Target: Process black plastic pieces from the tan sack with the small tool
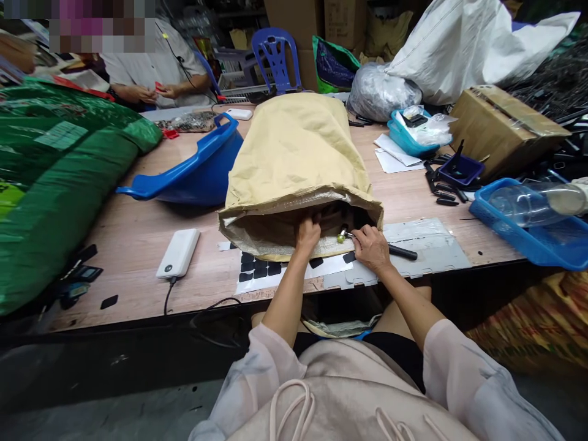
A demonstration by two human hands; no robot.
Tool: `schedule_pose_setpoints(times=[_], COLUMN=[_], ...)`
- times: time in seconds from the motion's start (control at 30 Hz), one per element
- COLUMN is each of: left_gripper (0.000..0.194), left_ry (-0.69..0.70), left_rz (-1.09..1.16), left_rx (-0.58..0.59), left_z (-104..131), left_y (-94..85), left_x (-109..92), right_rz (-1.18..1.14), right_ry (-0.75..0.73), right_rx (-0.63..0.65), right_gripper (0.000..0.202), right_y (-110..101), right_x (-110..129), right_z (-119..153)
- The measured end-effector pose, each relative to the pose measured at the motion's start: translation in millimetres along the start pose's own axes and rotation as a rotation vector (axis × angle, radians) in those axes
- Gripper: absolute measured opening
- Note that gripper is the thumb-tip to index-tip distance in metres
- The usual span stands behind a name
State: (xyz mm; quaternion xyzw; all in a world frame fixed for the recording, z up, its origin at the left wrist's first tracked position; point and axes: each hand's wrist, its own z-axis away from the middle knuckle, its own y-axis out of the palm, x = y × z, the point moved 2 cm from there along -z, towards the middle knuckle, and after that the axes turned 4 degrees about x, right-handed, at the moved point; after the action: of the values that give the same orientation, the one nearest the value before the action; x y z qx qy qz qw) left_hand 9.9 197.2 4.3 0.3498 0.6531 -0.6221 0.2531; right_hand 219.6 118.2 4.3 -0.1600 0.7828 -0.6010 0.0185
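A large yellow woven sack (301,147) lies on the table with its mouth gaping toward me. My left hand (309,234) reaches into that mouth, fingers bent inward; whatever they hold is lost in the dark inside. My right hand (371,246) is at the sack's right lip, closed over a black-handled, hammer-like tool (403,252). Its small silver and yellow-green head pokes out left of my fingers, over the lip. Partly under the sack's front edge is a white sheet of black rounded-square stickers (260,269). The sack's contents are hidden.
Left of the sack are a blue basin (193,174), a white power bank (178,253) with a cable, and green sacks (68,202). At right stand a blue tray (528,236) holding a clear bottle, a carton (505,131) and small black parts. Across the table sits another person (156,67).
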Motion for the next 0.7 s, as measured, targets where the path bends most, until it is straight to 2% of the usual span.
schedule_pose_setpoints(times=[0.1, 0.17, 0.27, 0.37, 0.7], left_gripper=[0.023, 0.021, 0.02, 0.021, 0.018], left_ry=[0.086, 0.18, 0.183, 0.172, 0.114], left_rz=[-0.033, -0.082, -0.173, -0.227, -0.207], left_rx=[0.009, 0.054, 0.077, 0.089, 0.119], left_z=[39.5, 62.8, 83.7, 88.6, 81.1], left_y=[-12.3, -13.4, -9.3, -4.2, 2.2], left_x=[1.0, 1.9, 7.5, 10.5, 2.3], right_rz=[0.004, -0.002, -0.01, -0.008, -0.006], right_ry=[0.008, 0.013, 0.021, 0.023, 0.014], right_rx=[-0.001, 0.002, 0.004, -0.01, -0.028], right_gripper=[0.025, 0.026, 0.026, 0.026, 0.028], right_y=[-0.1, 0.5, 2.5, 4.4, 6.1], right_x=[-0.2, -0.6, -1.6, -2.5, -4.6], right_z=[-0.1, -0.2, -0.4, -0.7, -1.0])
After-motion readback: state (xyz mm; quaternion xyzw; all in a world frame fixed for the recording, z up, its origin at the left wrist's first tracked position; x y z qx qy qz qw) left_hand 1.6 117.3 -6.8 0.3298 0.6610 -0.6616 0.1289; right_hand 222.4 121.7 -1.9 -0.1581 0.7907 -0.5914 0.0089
